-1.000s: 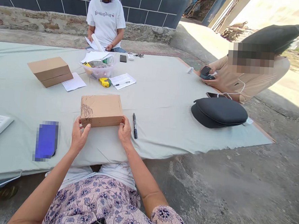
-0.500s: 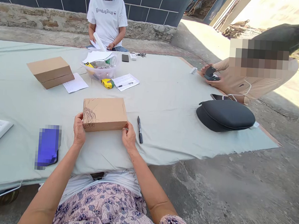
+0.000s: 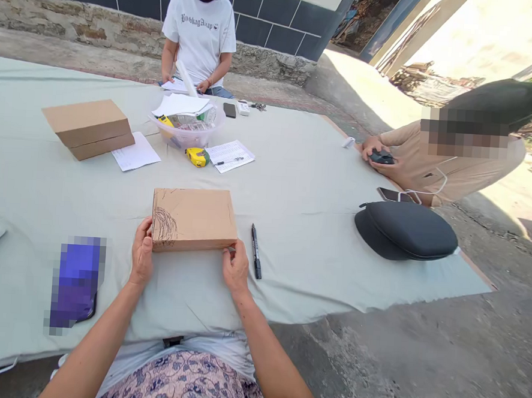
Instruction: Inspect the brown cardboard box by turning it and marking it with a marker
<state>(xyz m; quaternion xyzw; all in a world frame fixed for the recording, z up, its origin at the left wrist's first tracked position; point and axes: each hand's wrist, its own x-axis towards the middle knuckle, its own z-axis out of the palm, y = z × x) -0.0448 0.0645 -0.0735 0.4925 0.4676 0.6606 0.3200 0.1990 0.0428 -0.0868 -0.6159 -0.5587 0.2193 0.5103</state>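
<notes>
Box (image 3: 194, 218) is between the two hands, scribbled end toward the left one, long side facing the wearer. Left hand (image 3: 142, 254) is part-curled on the box's left end, thumb near the front left corner, fingers along the end face. Right hand (image 3: 236, 265) has the front right corner, fingers bent, thumb at the front face. Both grips span only the box ends, palms not wrapped round it. Can't tell if the box sits on the bench (image 3: 300, 225) or is slightly raised. Marker (image 3: 256, 252) lies just right of the right hand, apart from it. Blurred blue-purple item (image 3: 76, 283) is left of the left hand, near the bench edge. Beyond the box: tape measure (image 3: 197, 157), pen on a printed sheet (image 3: 239, 153), basin (image 3: 186, 139) with papers in it. Carton (image 3: 94, 128) is up left, beside the basin. Black case (image 3: 406, 230) is well off to the right.
</notes>
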